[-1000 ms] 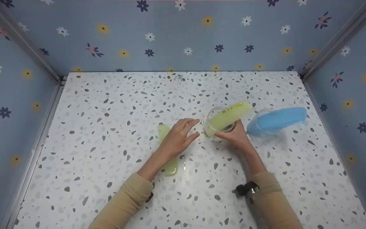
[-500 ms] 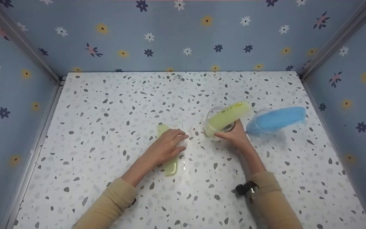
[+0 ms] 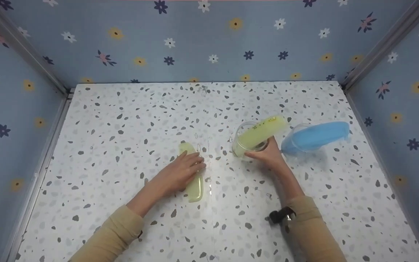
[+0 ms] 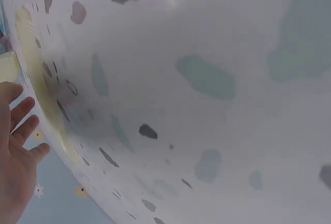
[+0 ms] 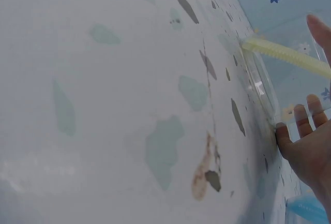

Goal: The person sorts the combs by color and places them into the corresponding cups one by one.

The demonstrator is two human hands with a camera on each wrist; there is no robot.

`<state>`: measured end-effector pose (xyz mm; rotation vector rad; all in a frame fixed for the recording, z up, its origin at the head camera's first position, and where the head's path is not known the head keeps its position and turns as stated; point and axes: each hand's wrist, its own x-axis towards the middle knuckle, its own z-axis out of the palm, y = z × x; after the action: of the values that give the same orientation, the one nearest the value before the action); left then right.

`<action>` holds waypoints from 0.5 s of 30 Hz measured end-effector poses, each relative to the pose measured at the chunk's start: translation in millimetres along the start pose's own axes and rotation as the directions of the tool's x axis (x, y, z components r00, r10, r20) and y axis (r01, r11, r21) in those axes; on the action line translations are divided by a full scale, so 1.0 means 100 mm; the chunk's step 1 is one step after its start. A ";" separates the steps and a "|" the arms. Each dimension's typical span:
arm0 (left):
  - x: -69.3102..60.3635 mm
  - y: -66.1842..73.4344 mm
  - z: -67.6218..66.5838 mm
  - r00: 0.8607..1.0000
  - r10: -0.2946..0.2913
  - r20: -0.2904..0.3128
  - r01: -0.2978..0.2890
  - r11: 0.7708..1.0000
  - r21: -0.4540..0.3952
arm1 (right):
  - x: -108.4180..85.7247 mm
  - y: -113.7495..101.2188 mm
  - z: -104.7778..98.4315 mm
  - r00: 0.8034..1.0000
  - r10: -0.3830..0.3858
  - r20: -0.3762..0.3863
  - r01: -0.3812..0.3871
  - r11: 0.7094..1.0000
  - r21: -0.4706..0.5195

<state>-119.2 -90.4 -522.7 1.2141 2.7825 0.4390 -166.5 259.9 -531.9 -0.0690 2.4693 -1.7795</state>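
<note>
A pale yellow-green comb (image 3: pixel 195 189) lies on the table, and my left hand (image 3: pixel 175 174) hovers over its middle, hiding part of it. In the left wrist view the fingers (image 4: pixel 23 131) are spread and relaxed beside the comb (image 4: pixel 44 89), apparently without gripping it. My right hand (image 3: pixel 269 154) holds a clear plastic cup (image 3: pixel 244 127) around its side. Leaning in that cup is a second yellow-green comb (image 3: pixel 262 131), whose teeth show in the right wrist view. To the right, a blue comb (image 3: pixel 318 135) leans in another clear cup (image 3: pixel 301 127).
The speckled white table (image 3: pixel 129 120) is bounded by blue flowered walls (image 3: pixel 195 36) at the back and both sides. The blue comb's cup stands close beside my right hand.
My left hand has moved left and toward me, from beside the held cup to over the lying comb. My right hand and both cups have stayed in place.
</note>
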 end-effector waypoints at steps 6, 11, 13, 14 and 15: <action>-0.08 -0.05 -0.08 0.992 0.039 0.119 -0.048 0.996 0.076 | 0.01 -0.01 0.01 1.000 0.000 0.000 0.000 1.000 0.014; -0.10 -0.07 -0.12 0.987 0.064 0.147 -0.082 0.990 0.117 | 0.01 -0.01 0.01 1.000 -0.016 0.002 0.016 1.000 0.020; -0.10 -0.07 -0.12 0.987 0.078 0.142 -0.098 0.985 0.139 | 0.02 0.00 0.01 1.000 -0.024 0.002 0.024 1.000 0.016; -0.10 -0.07 -0.13 0.987 0.085 0.139 -0.106 0.983 0.152 | 0.02 0.00 0.01 1.000 -0.028 0.000 0.028 1.000 0.015; -0.10 -0.07 -0.13 0.987 0.092 0.133 -0.113 0.980 0.162 | 0.02 0.00 0.01 1.000 -0.030 -0.003 0.030 0.999 0.013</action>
<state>-119.6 -105.7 -513.2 1.3736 2.7054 0.1288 -168.2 258.5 -532.9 -0.1026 2.4717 -1.8078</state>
